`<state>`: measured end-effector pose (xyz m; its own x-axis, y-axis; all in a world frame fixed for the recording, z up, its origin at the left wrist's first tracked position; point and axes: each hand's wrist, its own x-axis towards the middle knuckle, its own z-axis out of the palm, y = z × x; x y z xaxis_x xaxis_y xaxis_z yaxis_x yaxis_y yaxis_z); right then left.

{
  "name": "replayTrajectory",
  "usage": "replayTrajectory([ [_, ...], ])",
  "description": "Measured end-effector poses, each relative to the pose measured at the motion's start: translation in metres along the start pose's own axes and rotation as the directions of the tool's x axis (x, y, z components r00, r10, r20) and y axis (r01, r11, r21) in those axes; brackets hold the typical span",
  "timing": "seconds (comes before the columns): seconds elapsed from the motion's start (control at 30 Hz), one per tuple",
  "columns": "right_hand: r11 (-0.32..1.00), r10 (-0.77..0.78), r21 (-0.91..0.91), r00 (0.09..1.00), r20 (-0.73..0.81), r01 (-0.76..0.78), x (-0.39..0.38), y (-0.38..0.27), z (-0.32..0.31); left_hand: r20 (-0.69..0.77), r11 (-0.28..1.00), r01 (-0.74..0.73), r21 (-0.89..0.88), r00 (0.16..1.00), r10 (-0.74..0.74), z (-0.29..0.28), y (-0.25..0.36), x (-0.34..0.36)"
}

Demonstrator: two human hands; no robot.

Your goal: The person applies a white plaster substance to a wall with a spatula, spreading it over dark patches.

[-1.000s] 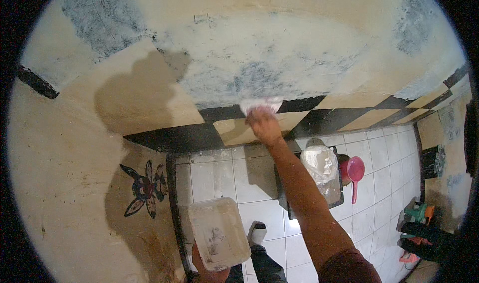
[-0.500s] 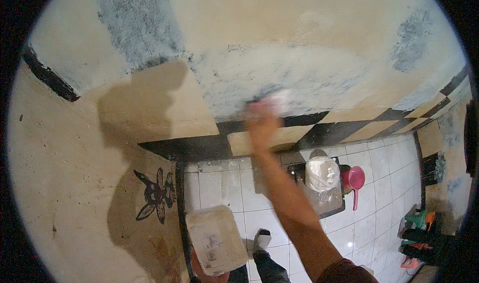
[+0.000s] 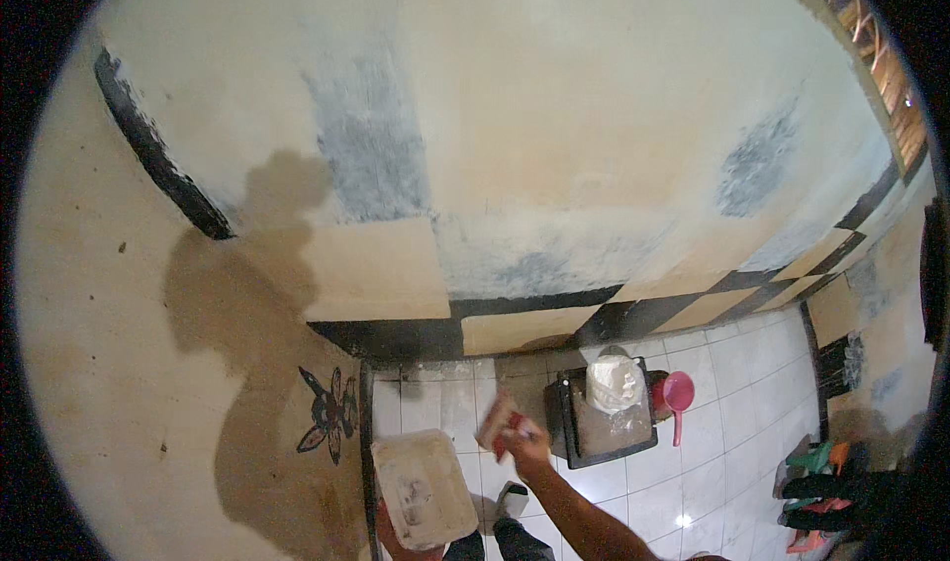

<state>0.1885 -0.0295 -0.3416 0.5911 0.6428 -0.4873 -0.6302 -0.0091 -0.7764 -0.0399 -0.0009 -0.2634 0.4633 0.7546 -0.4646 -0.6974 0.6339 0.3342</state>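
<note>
Hands (image 3: 531, 449) grip a reddish, blurred flat tool (image 3: 493, 426), right, and a cloudy, smeared tub (image 3: 453, 492), left.

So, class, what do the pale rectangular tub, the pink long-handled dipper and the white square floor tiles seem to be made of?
Pale rectangular tub: probably plastic, dull and smeared, with thin walls and rounded corners.
Pink long-handled dipper: likely moulded plastic, evenly coloured and smooth-looking.
White square floor tiles: perhaps glazed ceramic; a bright glint suggests gloss.
</note>
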Motion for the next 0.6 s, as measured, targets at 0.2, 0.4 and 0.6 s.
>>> replayTrajectory([
  [0.2, 0.975, -0.043, 0.214, 0.997, -0.058, 0.054, -0.101, -0.004, -0.145, 0.195, 0.991, 0.121, -0.058, 0.975, -0.107, 0.031, 0.018, -0.011],
  [0.4, 0.884, -0.174, 0.384, 0.949, -0.262, 0.268, -0.135, -0.158, -0.052, 0.093, 0.997, 0.047, -0.058, 0.995, -0.041, 0.117, 0.04, -0.028],
  [0.6, 0.939, -0.211, 0.263, 0.975, -0.074, 0.224, -0.166, -0.262, 0.041, 0.089, 0.98, 0.194, -0.051, 0.978, -0.189, 0.177, 0.065, -0.055],
])
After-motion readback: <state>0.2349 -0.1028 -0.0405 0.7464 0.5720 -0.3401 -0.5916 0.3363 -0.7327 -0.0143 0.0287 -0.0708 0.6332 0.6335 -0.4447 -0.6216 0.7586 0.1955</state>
